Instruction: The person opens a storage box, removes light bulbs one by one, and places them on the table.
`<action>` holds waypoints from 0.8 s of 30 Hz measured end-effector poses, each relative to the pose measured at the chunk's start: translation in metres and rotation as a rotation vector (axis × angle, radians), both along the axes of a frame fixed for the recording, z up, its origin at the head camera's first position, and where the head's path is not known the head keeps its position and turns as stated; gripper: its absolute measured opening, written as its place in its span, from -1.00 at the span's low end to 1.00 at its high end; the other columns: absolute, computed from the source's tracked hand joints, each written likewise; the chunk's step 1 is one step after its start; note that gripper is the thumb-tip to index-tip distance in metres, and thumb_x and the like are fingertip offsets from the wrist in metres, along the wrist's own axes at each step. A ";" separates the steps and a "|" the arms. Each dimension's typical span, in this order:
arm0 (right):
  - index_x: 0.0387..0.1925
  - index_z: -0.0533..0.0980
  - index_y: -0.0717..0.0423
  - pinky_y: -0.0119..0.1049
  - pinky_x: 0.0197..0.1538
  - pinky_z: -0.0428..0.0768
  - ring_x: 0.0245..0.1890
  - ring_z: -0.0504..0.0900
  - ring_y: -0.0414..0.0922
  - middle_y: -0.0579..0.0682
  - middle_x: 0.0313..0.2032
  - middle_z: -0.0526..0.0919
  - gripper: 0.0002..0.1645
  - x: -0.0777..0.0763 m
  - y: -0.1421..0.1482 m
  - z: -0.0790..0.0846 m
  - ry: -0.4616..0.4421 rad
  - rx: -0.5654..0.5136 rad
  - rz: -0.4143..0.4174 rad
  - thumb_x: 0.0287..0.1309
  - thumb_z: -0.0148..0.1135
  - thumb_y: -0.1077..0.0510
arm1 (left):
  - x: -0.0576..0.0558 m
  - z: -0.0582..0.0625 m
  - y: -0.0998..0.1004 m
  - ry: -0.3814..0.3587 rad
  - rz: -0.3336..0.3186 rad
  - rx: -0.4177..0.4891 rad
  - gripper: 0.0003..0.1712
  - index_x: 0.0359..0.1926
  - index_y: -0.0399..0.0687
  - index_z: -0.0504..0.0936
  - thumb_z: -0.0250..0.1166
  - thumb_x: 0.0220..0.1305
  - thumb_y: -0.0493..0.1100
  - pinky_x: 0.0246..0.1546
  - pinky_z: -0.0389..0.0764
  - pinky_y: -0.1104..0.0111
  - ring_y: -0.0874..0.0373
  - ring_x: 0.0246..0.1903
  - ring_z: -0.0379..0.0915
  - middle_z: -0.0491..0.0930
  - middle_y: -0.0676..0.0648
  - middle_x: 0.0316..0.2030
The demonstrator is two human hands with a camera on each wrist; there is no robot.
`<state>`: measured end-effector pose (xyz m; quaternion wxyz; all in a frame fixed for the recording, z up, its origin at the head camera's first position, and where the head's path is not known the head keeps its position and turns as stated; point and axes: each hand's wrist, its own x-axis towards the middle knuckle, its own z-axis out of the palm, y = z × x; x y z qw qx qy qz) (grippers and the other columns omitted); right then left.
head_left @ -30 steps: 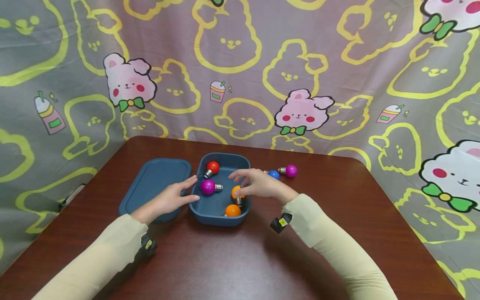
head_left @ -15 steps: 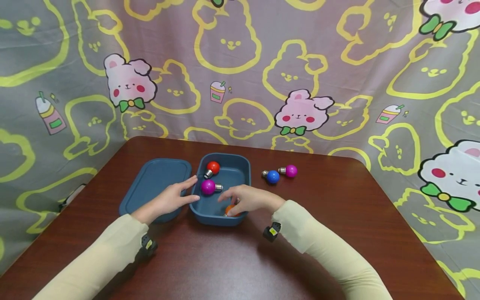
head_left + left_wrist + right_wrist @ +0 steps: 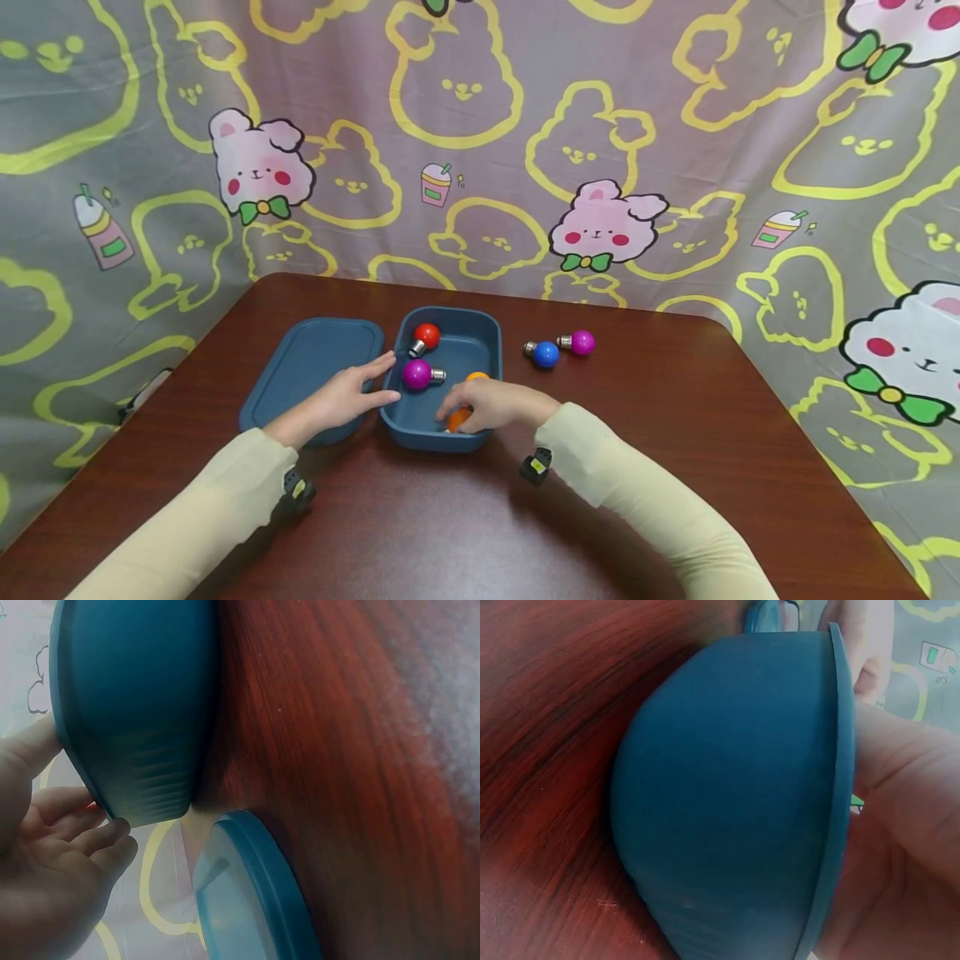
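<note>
My right hand point(image 3: 495, 404) reaches over the right wall of the blue box point(image 3: 438, 442), its thumb and fingers curled about the front orange light bulb point(image 3: 458, 419). Behind those fingers another orange bulb point(image 3: 477, 377) is mostly covered. A purple bulb point(image 3: 417, 374) and a red bulb point(image 3: 427, 336) lie in the left half of the box. My left hand point(image 3: 341, 402) has its fingers spread at the box's left rim; in the left wrist view its fingertips meet the rim of the box point(image 3: 142, 712). The right wrist view hides the bulbs behind the box wall point(image 3: 735, 787).
The blue lid point(image 3: 311, 367) lies flat left of the box, partly under my left hand in the head view. On the table point(image 3: 420, 517) to the right are a blue bulb point(image 3: 546, 354) and a second purple bulb point(image 3: 582, 342). A patterned curtain point(image 3: 495, 167) hangs behind.
My right hand has moved down and toward the box's front, from the rear orange bulb to the front one, and its fingers have closed in around it. The left hand stays put.
</note>
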<state>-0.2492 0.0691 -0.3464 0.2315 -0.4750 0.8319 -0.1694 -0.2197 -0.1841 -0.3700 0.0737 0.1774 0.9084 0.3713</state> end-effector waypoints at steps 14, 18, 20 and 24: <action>-0.09 0.60 0.06 -0.44 -0.08 0.44 -0.16 0.46 -0.17 -0.14 -0.13 0.60 -0.70 0.002 -0.002 0.002 0.055 0.062 -0.011 0.10 0.22 0.30 | 0.001 0.001 0.001 -0.010 0.008 0.000 -0.20 0.33 -0.32 0.14 0.22 0.23 0.01 0.18 0.08 -0.09 -0.21 0.30 -0.06 0.04 -0.25 0.34; -0.11 0.61 0.06 -0.44 -0.10 0.44 -0.19 0.46 -0.19 -0.15 -0.14 0.61 -0.71 0.001 -0.001 0.002 0.074 0.040 0.002 0.09 0.23 0.28 | 0.000 0.001 0.001 -0.010 0.003 0.005 -0.17 0.34 -0.31 0.14 0.23 0.21 0.05 0.18 0.09 -0.08 -0.20 0.30 -0.06 0.04 -0.24 0.35; -0.12 0.61 0.06 -0.44 -0.12 0.44 -0.22 0.46 -0.20 -0.15 -0.18 0.61 -0.72 0.000 0.000 0.002 0.088 0.024 0.009 0.08 0.25 0.27 | 0.000 0.001 0.000 -0.009 0.000 0.006 -0.15 0.34 -0.30 0.14 0.24 0.20 0.07 0.18 0.09 -0.08 -0.19 0.30 -0.06 0.04 -0.23 0.35; -0.13 0.62 0.04 -0.43 -0.17 0.44 -0.26 0.45 -0.23 -0.20 -0.26 0.60 -0.73 -0.003 0.002 0.003 0.093 -0.010 -0.006 0.07 0.28 0.22 | 0.000 0.000 0.000 -0.015 0.003 0.007 -0.13 0.34 -0.29 0.14 0.24 0.18 0.10 0.19 0.09 -0.07 -0.18 0.30 -0.06 0.03 -0.22 0.35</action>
